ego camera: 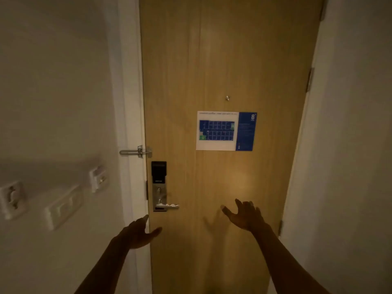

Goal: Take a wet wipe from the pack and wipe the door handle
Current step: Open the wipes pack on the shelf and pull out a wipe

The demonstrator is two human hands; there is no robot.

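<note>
A silver lever door handle (169, 206) sticks out to the right from a metal lock plate (159, 188) with a black top on the left side of a wooden door (222, 60). My left hand (139, 233) is held out below the handle, fingers spread and holding nothing. My right hand (246, 215) hovers in front of the door to the right of the handle, fingers spread and empty. No wet wipe or pack is in view.
A swing bar latch (136, 152) joins the door to the white frame (129, 102) above the lock. A blue and white floor plan sign (226, 131) hangs on the door under a peephole (227, 98). Several wall switches (63, 205) sit on the left wall. A white wall (350, 145) closes in on the right.
</note>
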